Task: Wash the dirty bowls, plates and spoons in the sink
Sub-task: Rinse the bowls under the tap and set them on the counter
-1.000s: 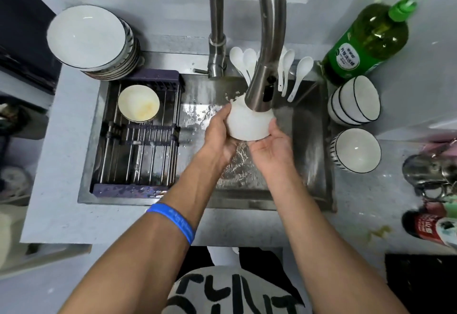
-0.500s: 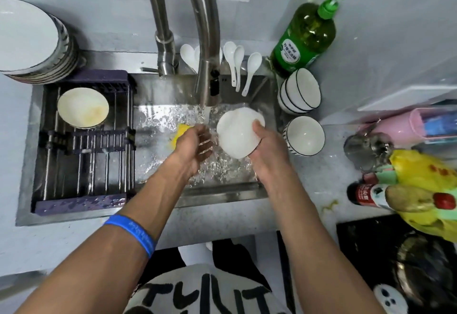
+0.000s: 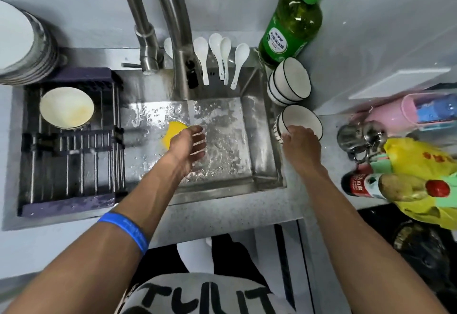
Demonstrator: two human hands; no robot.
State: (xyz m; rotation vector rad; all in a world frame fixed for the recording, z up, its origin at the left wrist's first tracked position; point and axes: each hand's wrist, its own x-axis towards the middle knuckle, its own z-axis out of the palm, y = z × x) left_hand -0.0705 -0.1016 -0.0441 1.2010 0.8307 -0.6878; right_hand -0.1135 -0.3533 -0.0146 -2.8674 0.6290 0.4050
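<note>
Water runs from the faucet [image 3: 181, 66] into the steel sink [image 3: 268, 155]. My left hand [image 3: 189, 144] is under the stream with fingers straight and spread, just right of a yellow sponge [image 3: 173, 131] lying in the basin. My right hand [image 3: 300, 144] grips the near rim of a white bowl [image 3: 303, 119] with a striped outside, set on the counter right of the sink. A stained bowl [image 3: 66, 108] sits on the drying rack [image 3: 71, 162]. Several white spoons [image 3: 222, 56] lean at the sink's back edge.
A tilted stack of white bowls [image 3: 290, 79] stands behind the held bowl, beside a green soap bottle [image 3: 293, 26]. A pile of plates [image 3: 22, 44] is at the far left. A metal kettle [image 3: 358, 138], sauce bottle [image 3: 358, 185] and yellow bag [image 3: 420, 165] crowd the right counter.
My right hand carried the rinsed white bowl out of the sink onto the counter bowl at the right. My left hand let go of it and stayed under the running water.
</note>
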